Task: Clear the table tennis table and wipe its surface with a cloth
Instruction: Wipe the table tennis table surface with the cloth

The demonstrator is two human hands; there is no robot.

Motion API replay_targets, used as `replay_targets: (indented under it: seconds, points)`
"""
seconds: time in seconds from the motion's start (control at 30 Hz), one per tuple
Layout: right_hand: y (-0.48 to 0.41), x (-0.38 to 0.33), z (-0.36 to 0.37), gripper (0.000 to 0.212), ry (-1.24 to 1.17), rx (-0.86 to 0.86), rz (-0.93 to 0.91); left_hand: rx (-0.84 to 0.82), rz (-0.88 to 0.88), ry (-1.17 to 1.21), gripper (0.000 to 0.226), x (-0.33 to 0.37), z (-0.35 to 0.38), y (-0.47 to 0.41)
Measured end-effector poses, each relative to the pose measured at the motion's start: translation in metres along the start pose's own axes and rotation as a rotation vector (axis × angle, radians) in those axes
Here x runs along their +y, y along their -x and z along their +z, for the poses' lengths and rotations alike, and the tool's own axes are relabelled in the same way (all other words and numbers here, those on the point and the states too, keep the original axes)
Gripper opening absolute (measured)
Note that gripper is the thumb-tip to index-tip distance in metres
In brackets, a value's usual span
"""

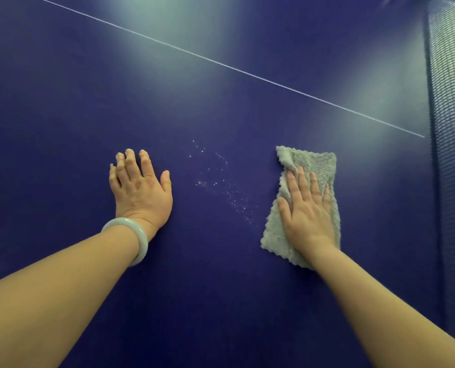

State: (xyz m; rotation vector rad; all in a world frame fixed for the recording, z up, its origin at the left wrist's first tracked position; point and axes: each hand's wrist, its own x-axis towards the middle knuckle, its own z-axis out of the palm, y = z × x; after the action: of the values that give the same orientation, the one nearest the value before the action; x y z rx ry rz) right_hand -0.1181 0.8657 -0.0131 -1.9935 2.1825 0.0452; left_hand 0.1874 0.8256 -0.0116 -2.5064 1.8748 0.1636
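- My left hand (pixel 141 187) lies flat and open on the blue bench (pixel 61 115), fingers straight: a steady brace while I lean.
- Pale specks (pixel 229 192) lie between my hands; I'd sweep leftward through them in one stroke.
- My right hand (pixel 307 208), fingers straight, presses the grey cloth (pixel 316 163) flat, near the net (pixel 449 128); even palm pressure counts.

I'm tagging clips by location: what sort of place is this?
Probably an indoor games or sports room: a blue table tennis table fills the view, with its white line and a net at the right edge.
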Motion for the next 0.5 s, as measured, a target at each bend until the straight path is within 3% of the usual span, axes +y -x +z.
replay_targets:
  seconds: [0.17,0.3,0.4,0.5]
  points:
    - [-0.010,-0.003,0.002,0.062,-0.024,-0.006,-0.004,0.001,0.012,-0.007,0.066,-0.001,0.001,0.000]
    - [0.083,0.006,0.012,0.066,-0.070,0.014,0.312,-0.014,0.014,-0.013,0.067,-0.002,0.001,-0.001]
    - [0.116,-0.039,0.024,0.069,-0.049,-0.028,0.405,-0.027,0.021,-0.017,0.067,-0.002,0.002,-0.001]
    - [0.073,-0.090,0.023,0.071,-0.053,0.002,0.406,-0.041,0.025,-0.013,0.067,-0.002,0.002,-0.001]
